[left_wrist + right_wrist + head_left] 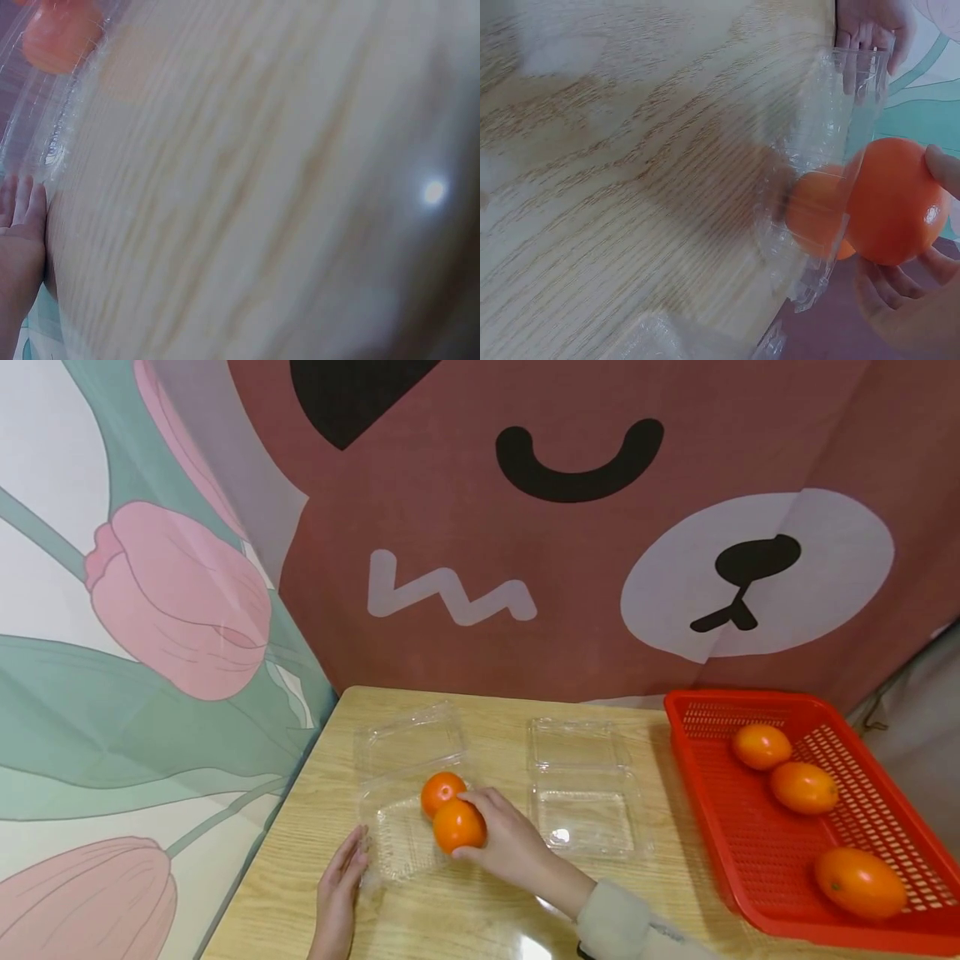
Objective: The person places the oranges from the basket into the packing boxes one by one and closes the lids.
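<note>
My right hand (510,839) grips an orange (459,827) between thumb and fingers, above the right side of an open clear plastic clamshell box (405,843). A second orange (442,792) sits inside that box, right behind the held one. In the right wrist view the held orange (896,201) partly overlaps the orange (815,214) seen through the box wall. My left hand (341,889) stands at the left side of the box with its fingers fairly straight; they touch or nearly touch the wall. The left wrist view shows this hand (21,240) beside the clear plastic.
Another open clear clamshell box (585,818) lies to the right on the wooden table (442,918). Further right stands a red plastic basket (712,843) with three oranges (861,882) in it. A printed curtain (450,527) hangs behind the table.
</note>
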Action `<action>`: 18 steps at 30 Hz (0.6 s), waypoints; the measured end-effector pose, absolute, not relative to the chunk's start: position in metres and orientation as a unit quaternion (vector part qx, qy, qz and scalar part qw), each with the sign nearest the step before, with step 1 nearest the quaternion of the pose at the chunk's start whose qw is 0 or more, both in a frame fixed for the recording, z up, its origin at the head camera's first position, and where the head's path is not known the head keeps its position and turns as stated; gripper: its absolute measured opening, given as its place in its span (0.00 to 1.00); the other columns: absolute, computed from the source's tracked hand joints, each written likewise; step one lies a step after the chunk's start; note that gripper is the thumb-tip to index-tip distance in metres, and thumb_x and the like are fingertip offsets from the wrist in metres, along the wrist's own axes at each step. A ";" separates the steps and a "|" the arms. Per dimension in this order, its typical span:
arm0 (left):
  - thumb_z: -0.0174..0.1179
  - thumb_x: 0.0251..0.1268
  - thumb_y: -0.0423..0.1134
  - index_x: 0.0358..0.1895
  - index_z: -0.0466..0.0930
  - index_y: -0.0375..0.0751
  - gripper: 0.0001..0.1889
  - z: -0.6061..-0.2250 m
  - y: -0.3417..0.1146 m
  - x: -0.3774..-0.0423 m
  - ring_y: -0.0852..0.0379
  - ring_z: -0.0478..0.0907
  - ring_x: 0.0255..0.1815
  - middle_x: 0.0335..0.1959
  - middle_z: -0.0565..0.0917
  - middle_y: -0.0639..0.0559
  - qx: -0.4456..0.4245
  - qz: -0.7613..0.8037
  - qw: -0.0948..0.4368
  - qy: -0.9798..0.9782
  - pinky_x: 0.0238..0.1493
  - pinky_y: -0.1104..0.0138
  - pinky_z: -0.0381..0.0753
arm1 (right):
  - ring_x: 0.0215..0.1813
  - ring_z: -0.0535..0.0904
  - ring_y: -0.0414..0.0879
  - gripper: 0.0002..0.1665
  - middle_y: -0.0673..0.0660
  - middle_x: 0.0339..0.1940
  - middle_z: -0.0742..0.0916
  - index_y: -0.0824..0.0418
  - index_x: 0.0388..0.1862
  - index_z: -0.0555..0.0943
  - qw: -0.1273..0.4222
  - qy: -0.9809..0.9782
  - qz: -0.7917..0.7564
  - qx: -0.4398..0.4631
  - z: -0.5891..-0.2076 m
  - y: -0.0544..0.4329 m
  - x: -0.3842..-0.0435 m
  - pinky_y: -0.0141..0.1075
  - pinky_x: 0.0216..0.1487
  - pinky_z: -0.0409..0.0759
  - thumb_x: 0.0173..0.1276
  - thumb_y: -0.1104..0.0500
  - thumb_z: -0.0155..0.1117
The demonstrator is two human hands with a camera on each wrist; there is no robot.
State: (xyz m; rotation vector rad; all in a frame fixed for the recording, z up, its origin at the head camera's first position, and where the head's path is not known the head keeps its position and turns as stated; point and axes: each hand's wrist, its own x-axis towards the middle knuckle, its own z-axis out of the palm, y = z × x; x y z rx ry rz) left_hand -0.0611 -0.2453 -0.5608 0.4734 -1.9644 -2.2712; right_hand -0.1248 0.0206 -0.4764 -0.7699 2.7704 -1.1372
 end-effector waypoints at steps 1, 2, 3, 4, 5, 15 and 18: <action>0.52 0.78 0.41 0.75 0.56 0.31 0.30 -0.561 -0.245 -0.061 0.77 0.69 0.61 0.68 0.71 0.60 0.154 -0.747 0.051 -0.645 0.62 0.82 0.66 | 0.60 0.77 0.54 0.43 0.54 0.62 0.77 0.57 0.66 0.73 0.022 0.897 -0.365 -0.250 -0.477 0.020 -0.125 0.53 0.59 0.78 0.53 0.48 0.80; 0.52 0.78 0.41 0.75 0.56 0.30 0.30 -0.561 -0.246 -0.061 0.77 0.69 0.61 0.67 0.72 0.61 0.154 -0.748 0.052 -0.643 0.61 0.82 0.66 | 0.60 0.77 0.54 0.43 0.54 0.62 0.78 0.57 0.66 0.73 0.021 0.897 -0.363 -0.250 -0.478 0.019 -0.125 0.53 0.59 0.78 0.53 0.48 0.80; 0.52 0.78 0.40 0.75 0.56 0.30 0.30 -0.561 -0.246 -0.061 0.77 0.69 0.61 0.66 0.72 0.62 0.153 -0.750 0.054 -0.642 0.61 0.82 0.66 | 0.61 0.77 0.54 0.43 0.54 0.62 0.77 0.57 0.66 0.73 0.021 0.899 -0.360 -0.250 -0.478 0.018 -0.126 0.53 0.60 0.78 0.54 0.48 0.80; 0.52 0.78 0.40 0.75 0.56 0.30 0.30 -0.562 -0.246 -0.061 0.76 0.70 0.61 0.65 0.73 0.63 0.151 -0.751 0.055 -0.640 0.61 0.82 0.66 | 0.62 0.76 0.54 0.43 0.55 0.63 0.77 0.57 0.66 0.73 0.021 0.900 -0.357 -0.249 -0.479 0.018 -0.126 0.53 0.60 0.77 0.54 0.47 0.80; 0.51 0.78 0.39 0.75 0.56 0.29 0.30 -0.562 -0.246 -0.061 0.76 0.70 0.61 0.64 0.73 0.65 0.150 -0.752 0.055 -0.639 0.61 0.83 0.66 | 0.62 0.76 0.54 0.43 0.54 0.63 0.77 0.57 0.67 0.73 0.024 0.902 -0.353 -0.248 -0.479 0.017 -0.126 0.53 0.61 0.77 0.54 0.47 0.79; 0.52 0.78 0.38 0.74 0.57 0.27 0.29 -0.560 -0.245 -0.060 0.75 0.70 0.61 0.61 0.75 0.67 0.146 -0.755 0.065 -0.636 0.61 0.82 0.67 | 0.66 0.72 0.57 0.45 0.58 0.66 0.76 0.57 0.70 0.71 0.038 0.913 -0.319 -0.253 -0.476 0.012 -0.126 0.54 0.64 0.74 0.57 0.46 0.77; 0.52 0.78 0.37 0.74 0.57 0.26 0.29 -0.559 -0.245 -0.060 0.75 0.71 0.60 0.60 0.76 0.68 0.146 -0.757 0.066 -0.634 0.61 0.83 0.67 | 0.66 0.73 0.56 0.44 0.58 0.65 0.76 0.57 0.70 0.70 0.036 0.912 -0.312 -0.264 -0.475 0.009 -0.126 0.53 0.65 0.74 0.57 0.47 0.77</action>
